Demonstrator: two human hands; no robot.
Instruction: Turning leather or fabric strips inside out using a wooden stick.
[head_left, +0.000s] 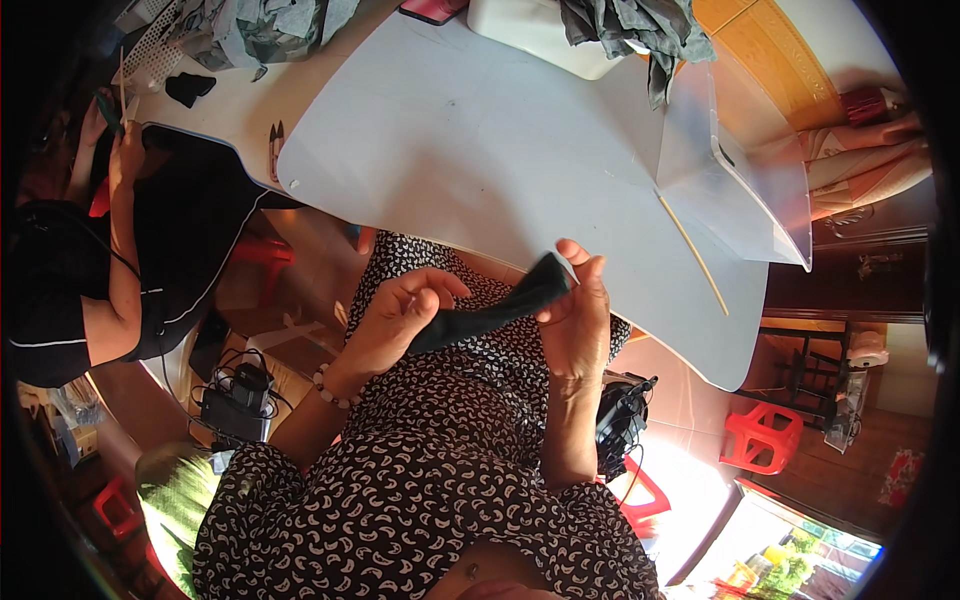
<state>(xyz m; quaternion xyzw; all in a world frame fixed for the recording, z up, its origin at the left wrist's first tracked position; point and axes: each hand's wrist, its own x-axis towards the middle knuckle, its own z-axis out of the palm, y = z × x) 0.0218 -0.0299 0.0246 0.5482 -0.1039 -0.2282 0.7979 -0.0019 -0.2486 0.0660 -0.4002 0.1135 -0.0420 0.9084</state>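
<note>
Fabric strip (497,317), narrow and dark green, is pinched by the right hand (580,335) near the smooth grey desk (420,120); left hand (388,320) loosely curled, hold unclear. Being straightened, probably; steady grip's needed.

Both arms reach out in front of the body, and the two hands are near each other but do not touch. The left arm (308,420) slants up and inward. The left hand (385,325) turns its palm inward, with bent fingers (440,280) and the thumb (424,302) a bit apart from them. The right arm (570,440) goes almost straight up. The right hand (580,315) shows its palm, with its fingers curled and pinching.
</note>
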